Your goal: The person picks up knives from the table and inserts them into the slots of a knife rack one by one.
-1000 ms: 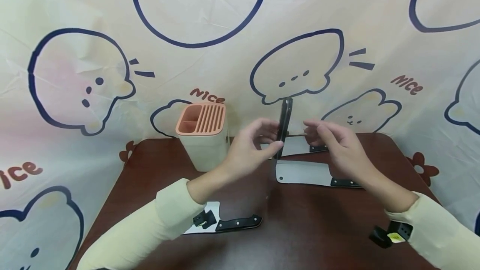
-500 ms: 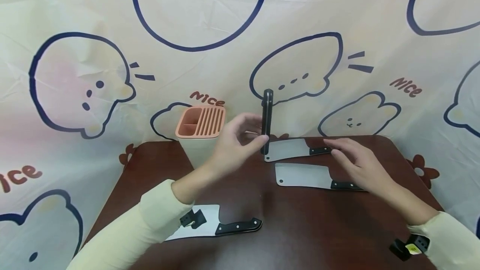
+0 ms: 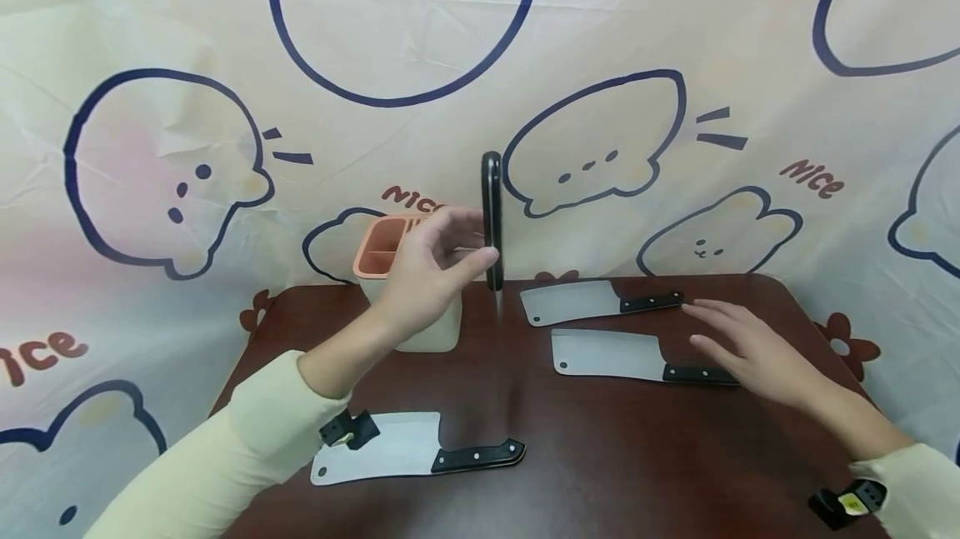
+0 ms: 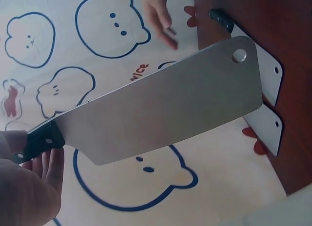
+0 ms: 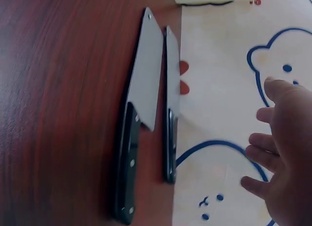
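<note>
My left hand (image 3: 427, 276) grips the black handle of a cleaver (image 4: 161, 106) between thumb and fingers. In the head view this cleaver is edge-on, handle up and blade pointing down. The left wrist view shows its broad steel blade with a hole near the tip corner. Behind that hand stands a cream knife block (image 3: 438, 335) with a slotted orange top, partly hidden. My right hand (image 3: 757, 356) hovers with extended fingers and nothing in it, close to the handles of two more cleavers, a far one (image 3: 573, 302) and a nearer one (image 3: 609, 354).
A third cleaver (image 3: 382, 447) lies flat at the front left of the dark brown table (image 3: 600, 456), its handle pointing right. Behind the table hangs a cream cloth (image 3: 405, 39) with cartoon outlines.
My left hand has carried the upright cleaver leftward, in front of the knife block. My right hand has drawn away to the right and lower, away from the held cleaver.
</note>
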`<act>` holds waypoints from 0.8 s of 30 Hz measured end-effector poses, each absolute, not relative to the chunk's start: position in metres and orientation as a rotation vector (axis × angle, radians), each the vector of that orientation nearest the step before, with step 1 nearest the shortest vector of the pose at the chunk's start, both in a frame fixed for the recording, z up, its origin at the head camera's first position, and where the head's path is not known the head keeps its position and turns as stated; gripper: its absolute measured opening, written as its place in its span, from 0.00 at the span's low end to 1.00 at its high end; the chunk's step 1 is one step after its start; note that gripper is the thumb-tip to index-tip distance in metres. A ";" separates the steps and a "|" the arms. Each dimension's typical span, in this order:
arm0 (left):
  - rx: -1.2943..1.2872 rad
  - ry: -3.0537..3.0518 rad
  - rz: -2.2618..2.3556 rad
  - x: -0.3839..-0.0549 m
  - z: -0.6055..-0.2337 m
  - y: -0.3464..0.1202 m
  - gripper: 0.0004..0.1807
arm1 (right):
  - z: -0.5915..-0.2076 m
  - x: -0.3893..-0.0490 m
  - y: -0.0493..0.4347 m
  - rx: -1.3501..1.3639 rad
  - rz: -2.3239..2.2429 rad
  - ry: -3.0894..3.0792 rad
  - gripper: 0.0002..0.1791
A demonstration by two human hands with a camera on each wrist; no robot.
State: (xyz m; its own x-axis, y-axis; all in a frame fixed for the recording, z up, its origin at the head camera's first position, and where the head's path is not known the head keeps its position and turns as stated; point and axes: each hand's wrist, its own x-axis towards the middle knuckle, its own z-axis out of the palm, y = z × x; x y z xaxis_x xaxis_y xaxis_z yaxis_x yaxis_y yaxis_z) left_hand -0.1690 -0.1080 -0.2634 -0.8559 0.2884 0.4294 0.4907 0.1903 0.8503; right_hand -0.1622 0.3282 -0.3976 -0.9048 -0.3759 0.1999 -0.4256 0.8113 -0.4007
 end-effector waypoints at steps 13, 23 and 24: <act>-0.685 -2.246 -1.757 -0.182 -0.232 -0.141 0.22 | -0.425 -0.167 0.365 0.495 0.733 -3.040 0.29; -0.656 -2.081 -1.817 -0.201 -0.214 -0.157 0.19 | -0.449 -0.166 0.383 0.469 0.767 -3.119 0.30; -0.649 -2.072 -1.820 -0.203 -0.212 -0.157 0.19 | -0.451 -0.166 0.385 0.476 0.762 -3.120 0.30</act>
State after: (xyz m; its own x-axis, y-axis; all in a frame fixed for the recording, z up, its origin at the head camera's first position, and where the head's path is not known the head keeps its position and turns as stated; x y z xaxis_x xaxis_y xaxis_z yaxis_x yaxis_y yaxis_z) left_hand -0.2026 -0.1572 -0.2121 -0.8503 0.1322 0.5094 0.5222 0.0912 0.8479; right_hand -0.1659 0.3847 -0.4512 -0.9516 -0.3057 -0.0320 -0.2565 0.8471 -0.4654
